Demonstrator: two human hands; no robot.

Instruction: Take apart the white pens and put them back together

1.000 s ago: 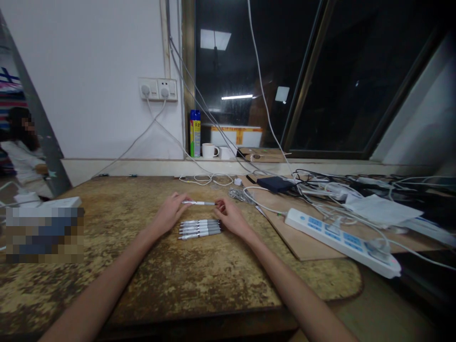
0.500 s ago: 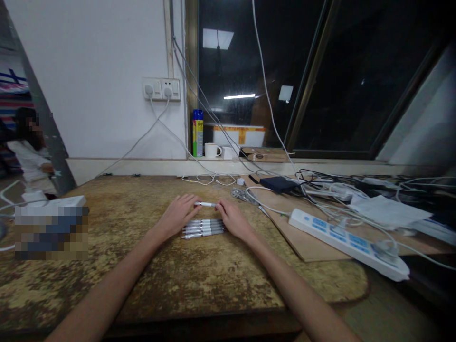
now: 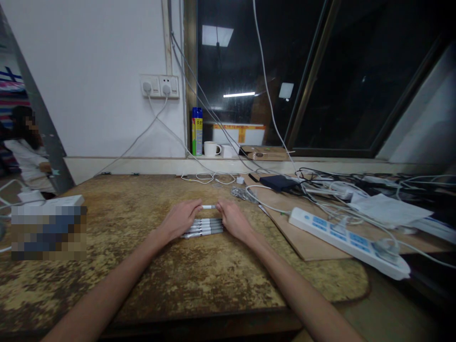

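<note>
A white pen [image 3: 208, 207] is held level between my two hands, just above the worn brown table [image 3: 142, 266]. My left hand [image 3: 180, 220] pinches its left end and my right hand [image 3: 232, 219] pinches its right end. Directly in front of it, between my hands, a row of several white and grey pens [image 3: 204, 227] lies side by side on the table. The heels of both hands rest beside that row.
A white power strip [image 3: 347, 242] with cables lies on a brown board [image 3: 302, 237] to the right, next to papers [image 3: 386, 208] and a dark box [image 3: 278, 182]. A spray can [image 3: 196, 131] and mug [image 3: 211, 148] stand on the sill. A person [image 3: 26, 147] sits far left.
Both hands have closed in toward each other along the pen and dropped nearer the row; less of the held pen shows between the fingers.
</note>
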